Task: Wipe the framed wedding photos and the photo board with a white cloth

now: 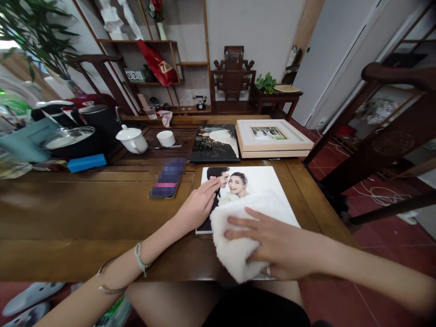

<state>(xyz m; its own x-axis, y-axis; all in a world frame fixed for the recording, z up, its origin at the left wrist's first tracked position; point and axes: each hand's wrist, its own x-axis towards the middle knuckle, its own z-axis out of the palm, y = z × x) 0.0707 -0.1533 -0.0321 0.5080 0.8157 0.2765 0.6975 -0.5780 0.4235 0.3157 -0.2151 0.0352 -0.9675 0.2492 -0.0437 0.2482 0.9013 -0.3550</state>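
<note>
A large photo print (254, 184) of a couple lies flat at the near edge of the wooden table (85, 213). My left hand (199, 204) rests flat on its left side, fingers stretched out and together. My right hand (269, 245) presses a fluffy white cloth (235, 240) onto the print's lower part, its thumb tucked under the cloth's edge. The cloth covers the print's near corner.
A phone (167, 178) lies left of the print. Behind it are a dark photo print (215, 144) and stacked light frames (272, 138). A white teapot (132, 139), cup (165, 138), blue sponge (86, 162) and pots sit at the left. Dark wooden chairs stand at the right.
</note>
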